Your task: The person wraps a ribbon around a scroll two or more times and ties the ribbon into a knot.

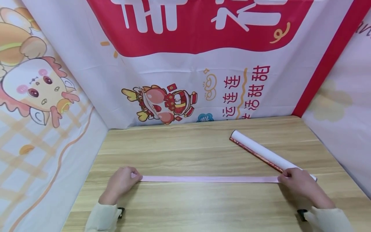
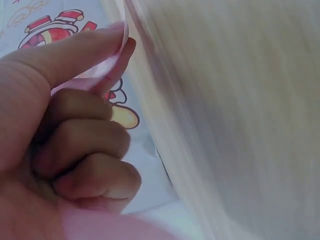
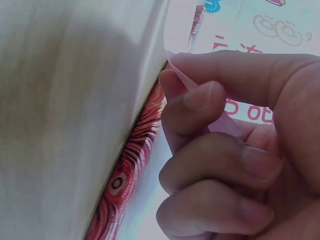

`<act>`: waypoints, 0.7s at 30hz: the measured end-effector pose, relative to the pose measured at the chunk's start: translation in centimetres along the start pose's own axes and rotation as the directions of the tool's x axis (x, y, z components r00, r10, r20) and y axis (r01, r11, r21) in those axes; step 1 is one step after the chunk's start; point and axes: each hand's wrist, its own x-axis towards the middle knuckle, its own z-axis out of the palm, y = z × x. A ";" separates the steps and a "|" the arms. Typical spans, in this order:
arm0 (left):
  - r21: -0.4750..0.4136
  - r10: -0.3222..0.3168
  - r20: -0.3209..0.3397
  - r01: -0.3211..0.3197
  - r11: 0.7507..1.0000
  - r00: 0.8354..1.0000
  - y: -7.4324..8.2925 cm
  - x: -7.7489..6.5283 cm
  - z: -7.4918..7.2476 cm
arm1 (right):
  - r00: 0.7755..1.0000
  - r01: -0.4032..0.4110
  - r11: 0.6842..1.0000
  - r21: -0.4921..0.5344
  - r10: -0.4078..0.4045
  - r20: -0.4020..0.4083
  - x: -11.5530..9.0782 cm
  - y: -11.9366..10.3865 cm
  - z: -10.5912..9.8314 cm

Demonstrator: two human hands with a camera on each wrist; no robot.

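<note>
1. Cream sleeves [image 1: 102,217] reach in from the near side, one per arm.
2. On the left, the left hand [image 1: 121,183] has thumb and forefinger clamped on one end of the strip [image 1: 208,179], its other fingers curled toward the palm.
3. Opposite, the right hand [image 1: 301,183] pinches the other end likewise. Gripping both ends probably serves to keep the strip taut and straight.
4. Between the hands, the strip runs sideways over the counter [image 1: 179,149]: pale pink, narrow, smooth and flimsy-looking. Whether its middle touches the counter cannot be told.
5. Beyond it, a white roll [image 1: 261,151] with a red patterned edge lies slantwise, near end beside the right hand; contact is unclear. It presumably sits there to stay out from under the strip's length.
6. Farthest off, printed cloth [image 1: 174,69] hangs behind the counter, with red lettering and cartoon figures.
</note>
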 end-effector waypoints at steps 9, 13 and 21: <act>-0.061 0.096 -0.045 -0.098 0.993 0.994 0.6 -0.2 -0.2 | 0.999 0.033 0.999 -0.007 -0.033 -0.014 0.2 0.0 0.4; -0.108 0.107 -0.025 -0.110 0.988 0.994 1.2 -0.1 -0.3 | 0.999 0.034 0.999 -0.013 -0.034 -0.016 0.2 0.1 0.5; -0.185 0.120 0.008 -0.117 0.976 0.993 1.4 -0.3 -0.8 | 1.000 0.030 1.000 -0.009 -0.030 0.008 0.2 -0.1 0.3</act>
